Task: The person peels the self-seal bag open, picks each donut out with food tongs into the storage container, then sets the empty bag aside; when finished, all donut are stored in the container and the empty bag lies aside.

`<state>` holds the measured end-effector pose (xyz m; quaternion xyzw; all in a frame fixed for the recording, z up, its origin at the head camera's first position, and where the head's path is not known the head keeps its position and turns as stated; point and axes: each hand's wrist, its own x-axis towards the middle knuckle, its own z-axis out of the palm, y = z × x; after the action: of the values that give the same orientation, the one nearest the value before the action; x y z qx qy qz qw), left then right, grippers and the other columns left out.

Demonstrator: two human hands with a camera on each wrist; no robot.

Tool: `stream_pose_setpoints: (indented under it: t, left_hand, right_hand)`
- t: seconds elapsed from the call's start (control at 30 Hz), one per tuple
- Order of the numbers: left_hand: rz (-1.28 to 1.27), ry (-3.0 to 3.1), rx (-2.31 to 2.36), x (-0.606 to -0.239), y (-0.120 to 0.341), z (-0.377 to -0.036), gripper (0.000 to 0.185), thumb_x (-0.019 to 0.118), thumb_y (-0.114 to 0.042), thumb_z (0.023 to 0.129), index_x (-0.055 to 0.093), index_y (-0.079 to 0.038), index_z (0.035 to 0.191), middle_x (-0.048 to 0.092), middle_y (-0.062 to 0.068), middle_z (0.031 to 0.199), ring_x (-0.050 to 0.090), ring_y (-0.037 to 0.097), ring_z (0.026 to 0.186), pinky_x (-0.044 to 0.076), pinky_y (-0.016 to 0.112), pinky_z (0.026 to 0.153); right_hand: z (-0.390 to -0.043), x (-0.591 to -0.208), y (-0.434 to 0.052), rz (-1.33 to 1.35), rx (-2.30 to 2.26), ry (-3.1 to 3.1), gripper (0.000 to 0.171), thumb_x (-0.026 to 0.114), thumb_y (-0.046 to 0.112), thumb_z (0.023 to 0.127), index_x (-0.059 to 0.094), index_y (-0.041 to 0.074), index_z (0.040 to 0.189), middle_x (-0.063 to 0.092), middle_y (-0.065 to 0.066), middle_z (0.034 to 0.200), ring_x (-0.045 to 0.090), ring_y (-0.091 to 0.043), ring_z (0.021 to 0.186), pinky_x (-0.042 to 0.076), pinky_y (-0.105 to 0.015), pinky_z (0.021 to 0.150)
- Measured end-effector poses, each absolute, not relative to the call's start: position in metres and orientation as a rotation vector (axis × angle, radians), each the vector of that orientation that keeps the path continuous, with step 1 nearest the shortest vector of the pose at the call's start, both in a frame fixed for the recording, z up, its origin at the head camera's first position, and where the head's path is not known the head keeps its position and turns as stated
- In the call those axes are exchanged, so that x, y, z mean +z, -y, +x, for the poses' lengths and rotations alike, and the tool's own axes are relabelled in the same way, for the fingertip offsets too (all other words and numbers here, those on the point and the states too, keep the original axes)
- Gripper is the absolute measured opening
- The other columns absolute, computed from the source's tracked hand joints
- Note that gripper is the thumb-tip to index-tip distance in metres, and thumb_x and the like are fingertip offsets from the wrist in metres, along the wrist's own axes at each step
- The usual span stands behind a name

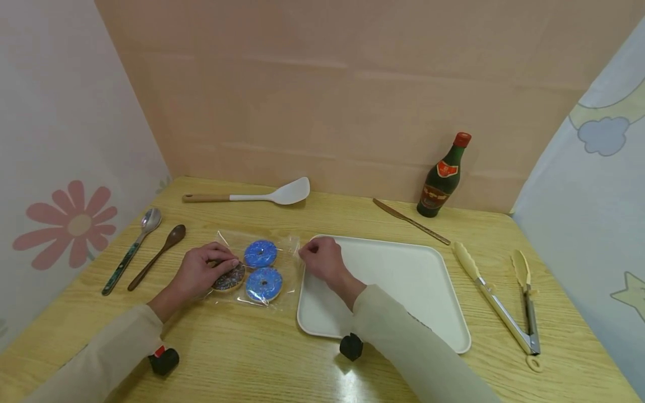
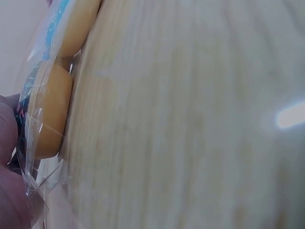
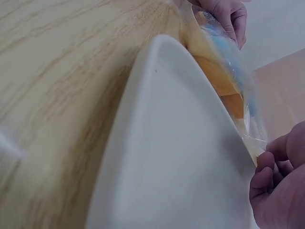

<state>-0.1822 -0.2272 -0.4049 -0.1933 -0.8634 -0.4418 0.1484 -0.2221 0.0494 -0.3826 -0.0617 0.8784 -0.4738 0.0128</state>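
A clear plastic bag [image 1: 289,280] lies on the table with three donuts inside. Two donuts have blue icing with sprinkles, the upper blue donut [image 1: 260,253] and the lower blue donut [image 1: 264,284]. At the left is a chocolate donut [image 1: 229,278] with sprinkles, its pale side showing in the left wrist view. My left hand [image 1: 204,268] holds the bag at this donut, thumb and curved fingers over its top. With curled fingers, my right hand [image 1: 322,257] pinches the bag's right edge, above the left rim of a white tray [image 1: 388,285].
Left of the bag lie a metal spoon [image 1: 133,249] with a patterned handle and a wooden spoon [image 1: 158,254]. Behind is a white spatula [image 1: 292,192]. A dark green bottle [image 1: 439,182], a bronze-coloured knife [image 1: 410,222] and tongs [image 1: 504,308] are at the right.
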Motion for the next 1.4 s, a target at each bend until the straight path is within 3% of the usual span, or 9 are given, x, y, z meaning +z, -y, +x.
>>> stream_pose_setpoints:
  t: [0.3,0.53,0.73,0.9,1.0,1.2,1.4]
  left_hand:
    - [-0.574,2.453,-1.23,-0.411,0.23,-0.186,0.006,0.073,-0.001,0.082,0.076,-0.005,0.083,0.063,0.001,0.087,0.059,0.008,0.081,0.049,0.019,0.069]
    - [-0.566,2.449,-1.237,-0.41,0.228,-0.186,0.004,0.073,-0.003,0.083,0.076,-0.007,0.082,0.063,0.001,0.086,0.059,0.01,0.08,0.048,0.019,0.067]
    - [-0.568,2.442,-1.205,-0.408,0.227,-0.184,0.005,0.073,-0.004,0.083,0.076,-0.008,0.083,0.064,-0.001,0.085,0.059,0.012,0.079,0.047,0.019,0.065]
    - [-0.576,2.433,-1.122,-0.403,0.228,-0.181,0.006,0.073,-0.002,0.082,0.076,-0.007,0.084,0.065,-0.001,0.086,0.059,0.013,0.08,0.046,0.021,0.063]
    - [-0.58,2.43,-1.07,-0.4,0.23,-0.18,0.006,0.072,-0.002,0.083,0.076,-0.006,0.086,0.065,0.0,0.089,0.061,0.018,0.082,0.046,0.022,0.063]
    - [-0.582,2.496,-1.025,-0.399,0.233,-0.18,0.007,0.071,-0.005,0.085,0.075,-0.003,0.091,0.065,0.004,0.094,0.063,0.024,0.085,0.049,0.027,0.066]
    - [-0.572,2.554,-1.056,-0.399,0.234,-0.179,0.008,0.07,-0.006,0.086,0.075,-0.005,0.092,0.065,0.001,0.091,0.062,0.021,0.083,0.05,0.028,0.066]
  right_hand:
    - [-0.225,-0.386,-0.06,-0.126,-1.514,-2.767,0.009,0.066,0.012,0.082,0.071,0.007,0.076,0.06,0.001,0.071,0.052,-0.014,0.067,0.043,-0.026,0.056]
    - [-0.222,-0.385,-0.068,-0.267,-1.434,-2.84,0.011,0.07,0.015,0.085,0.071,0.004,0.083,0.061,0.001,0.072,0.053,-0.014,0.068,0.044,-0.027,0.059]
    - [-0.207,-0.383,-0.076,-0.609,-1.254,-2.966,0.018,0.072,0.015,0.086,0.069,0.003,0.099,0.063,-0.002,0.086,0.058,-0.016,0.077,0.047,-0.029,0.067]
    - [-0.187,-0.382,-0.082,-1.16,-0.937,-2.978,0.015,0.071,0.015,0.086,0.073,0.004,0.096,0.066,-0.005,0.099,0.059,-0.021,0.096,0.048,-0.035,0.081]
    - [-0.182,-0.384,-0.084,-1.341,-0.759,-2.97,0.01,0.069,0.014,0.087,0.074,0.006,0.092,0.068,-0.004,0.099,0.058,-0.02,0.1,0.045,-0.033,0.086]
    - [-0.181,-0.385,-0.084,-1.418,-0.638,-2.967,0.008,0.068,0.011,0.088,0.075,0.007,0.091,0.069,-0.003,0.098,0.059,-0.018,0.098,0.046,-0.031,0.085]
    - [-0.18,-0.387,-0.084,-1.418,-0.644,-2.951,0.009,0.067,0.009,0.088,0.075,0.008,0.091,0.069,-0.002,0.098,0.06,-0.017,0.098,0.047,-0.032,0.084]
